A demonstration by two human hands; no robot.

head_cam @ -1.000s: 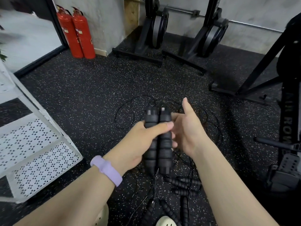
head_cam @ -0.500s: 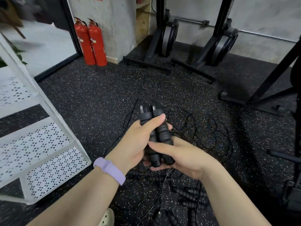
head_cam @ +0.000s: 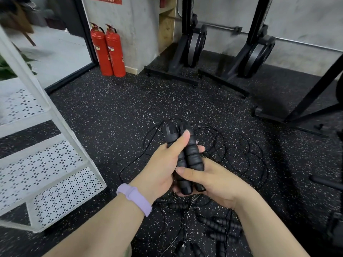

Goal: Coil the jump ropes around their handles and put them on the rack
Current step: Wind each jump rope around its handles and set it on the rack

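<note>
Two black ribbed jump rope handles [head_cam: 187, 154] are held side by side, upright, above the floor. My left hand [head_cam: 161, 164] wraps their middle, thumb across the front. My right hand [head_cam: 213, 180] cups their lower ends from the right, thumb lying across them. Thin black rope [head_cam: 239, 151] trails from the handles in loose loops on the speckled floor behind. Several more black handles [head_cam: 219, 225] and tangled rope lie on the floor below my hands. The white perforated metal rack [head_cam: 55, 175] stands at the left.
Two red fire extinguishers [head_cam: 107, 51] stand by the wall at the back. Black gym machine frames [head_cam: 187, 52] with flat feet occupy the back and the right side [head_cam: 300, 110]. A glass door edge is at the back left.
My right hand has come from beside the handles down to their lower ends and closed on them. The view has tilted up and shifted, showing more of the rack.
</note>
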